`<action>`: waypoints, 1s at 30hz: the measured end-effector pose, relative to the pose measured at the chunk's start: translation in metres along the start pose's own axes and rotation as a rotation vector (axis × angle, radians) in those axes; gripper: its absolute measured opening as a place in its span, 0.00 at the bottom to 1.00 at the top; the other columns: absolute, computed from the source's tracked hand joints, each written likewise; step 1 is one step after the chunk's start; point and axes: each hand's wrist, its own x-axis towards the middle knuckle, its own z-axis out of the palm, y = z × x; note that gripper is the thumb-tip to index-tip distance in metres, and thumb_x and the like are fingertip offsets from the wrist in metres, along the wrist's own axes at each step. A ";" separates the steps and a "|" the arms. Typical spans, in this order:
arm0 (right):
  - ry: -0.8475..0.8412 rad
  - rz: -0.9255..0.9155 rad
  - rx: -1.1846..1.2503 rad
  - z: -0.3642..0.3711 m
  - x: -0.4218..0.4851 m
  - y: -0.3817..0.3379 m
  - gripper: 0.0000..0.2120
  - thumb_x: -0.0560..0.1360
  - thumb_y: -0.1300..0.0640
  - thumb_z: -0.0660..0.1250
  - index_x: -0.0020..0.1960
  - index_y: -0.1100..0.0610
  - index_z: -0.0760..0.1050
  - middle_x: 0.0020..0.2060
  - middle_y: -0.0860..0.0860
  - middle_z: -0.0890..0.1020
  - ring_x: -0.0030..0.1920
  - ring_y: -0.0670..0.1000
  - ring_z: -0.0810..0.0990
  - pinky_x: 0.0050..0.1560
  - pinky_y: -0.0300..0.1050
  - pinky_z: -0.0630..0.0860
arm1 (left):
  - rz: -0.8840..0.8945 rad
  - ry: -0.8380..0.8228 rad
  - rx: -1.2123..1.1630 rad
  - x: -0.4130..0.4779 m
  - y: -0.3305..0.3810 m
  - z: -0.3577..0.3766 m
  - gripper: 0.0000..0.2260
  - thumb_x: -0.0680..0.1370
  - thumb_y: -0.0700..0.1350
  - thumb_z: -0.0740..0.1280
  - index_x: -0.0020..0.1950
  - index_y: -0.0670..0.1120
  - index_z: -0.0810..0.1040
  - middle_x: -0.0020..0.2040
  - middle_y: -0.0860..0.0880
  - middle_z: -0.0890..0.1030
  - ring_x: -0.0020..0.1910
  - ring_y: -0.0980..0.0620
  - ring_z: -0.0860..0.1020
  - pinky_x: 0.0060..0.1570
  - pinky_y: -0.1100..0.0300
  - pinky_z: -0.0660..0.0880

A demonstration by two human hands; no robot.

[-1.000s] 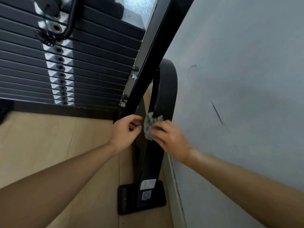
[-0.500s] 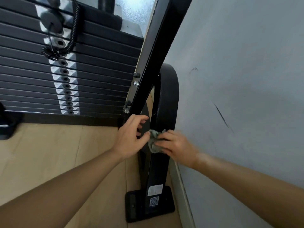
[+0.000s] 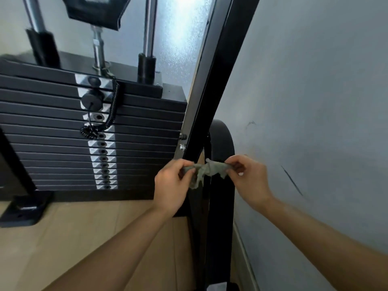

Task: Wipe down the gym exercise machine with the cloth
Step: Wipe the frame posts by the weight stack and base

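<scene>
A small grey-green cloth is stretched between my two hands in front of the machine's black slanted frame post. My left hand pinches the cloth's left end, and my right hand pinches its right end. Part of the cloth hangs crumpled below the left end. Behind the cloth a black curved bar arches down beside the post. The black weight stack with its silver number strip fills the left half of the view.
A grey wall with dark scuff marks stands close on the right. A coiled black cord and selector pin hang on the stack. Chrome guide rods rise above it. A black foot plate sits on the light wooden floor at left.
Both hands rose along the frame and drew apart. The cloth, earlier bunched under my right hand against the bar, is now pulled out between both hands. The view tilted upward.
</scene>
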 end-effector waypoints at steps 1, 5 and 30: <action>0.025 0.036 0.024 -0.002 0.009 -0.004 0.11 0.71 0.73 0.72 0.46 0.58 0.83 0.39 0.48 0.81 0.37 0.40 0.79 0.41 0.27 0.73 | 0.039 0.018 0.032 0.007 0.006 -0.004 0.05 0.77 0.43 0.74 0.53 0.49 0.84 0.45 0.56 0.81 0.42 0.59 0.79 0.44 0.58 0.79; 0.099 0.125 0.057 -0.012 0.041 -0.018 0.07 0.71 0.66 0.76 0.45 0.55 0.85 0.37 0.45 0.79 0.34 0.41 0.76 0.39 0.26 0.71 | 0.214 0.092 0.164 0.036 0.032 -0.026 0.09 0.76 0.40 0.76 0.56 0.45 0.86 0.48 0.51 0.85 0.44 0.58 0.81 0.48 0.67 0.77; -0.052 0.154 0.620 -0.085 0.165 -0.110 0.26 0.74 0.63 0.75 0.70 0.51 0.76 0.58 0.45 0.83 0.55 0.44 0.83 0.59 0.38 0.79 | -0.078 -0.083 -0.237 0.189 0.171 -0.064 0.23 0.81 0.37 0.68 0.75 0.50 0.72 0.63 0.57 0.80 0.59 0.73 0.76 0.58 0.71 0.75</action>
